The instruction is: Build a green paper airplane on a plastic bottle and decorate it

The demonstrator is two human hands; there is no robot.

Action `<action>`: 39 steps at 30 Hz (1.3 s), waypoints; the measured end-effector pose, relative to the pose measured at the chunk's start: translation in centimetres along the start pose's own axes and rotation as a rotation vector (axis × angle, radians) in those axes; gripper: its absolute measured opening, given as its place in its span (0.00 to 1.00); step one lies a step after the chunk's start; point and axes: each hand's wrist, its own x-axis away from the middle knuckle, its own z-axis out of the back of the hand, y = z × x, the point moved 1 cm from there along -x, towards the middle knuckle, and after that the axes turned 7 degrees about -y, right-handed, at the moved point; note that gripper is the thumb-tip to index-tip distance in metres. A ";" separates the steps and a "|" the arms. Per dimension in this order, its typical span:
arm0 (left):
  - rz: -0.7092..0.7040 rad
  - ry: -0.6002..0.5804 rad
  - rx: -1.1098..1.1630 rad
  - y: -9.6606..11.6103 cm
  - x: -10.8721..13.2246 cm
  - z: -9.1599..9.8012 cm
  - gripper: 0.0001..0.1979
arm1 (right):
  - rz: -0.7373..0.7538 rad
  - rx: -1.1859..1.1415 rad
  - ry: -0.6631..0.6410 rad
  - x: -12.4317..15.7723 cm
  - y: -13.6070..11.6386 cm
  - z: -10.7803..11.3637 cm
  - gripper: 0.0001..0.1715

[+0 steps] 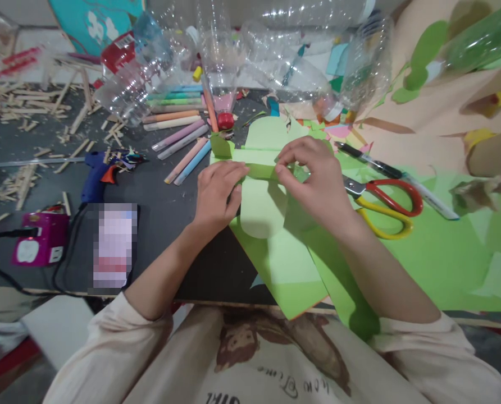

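While the right hand (318, 175) pinches the green strip (262, 170) over the tabletop (162, 205), the left hand (217, 191) touches its other end, grip unclear from here. Even tension should keep it straight.

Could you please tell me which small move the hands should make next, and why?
Probably press along the darker green band with the right hand, while the left hand steadies the other end. The band looks like a raised fold across the pale green paper, and the hands are at its two ends.
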 end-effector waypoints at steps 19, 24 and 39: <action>-0.045 -0.027 -0.064 -0.1 -0.1 0.1 0.16 | 0.017 0.184 0.042 0.1 0.6 -0.6 0.07; -0.046 -0.018 -0.092 -0.1 0.0 0.0 0.15 | 0.001 0.198 0.036 0.0 0.8 -0.5 0.07; 0.012 -0.073 -0.082 -0.1 0.1 -0.2 0.16 | 0.067 0.246 0.122 0.0 1.5 -1.5 0.09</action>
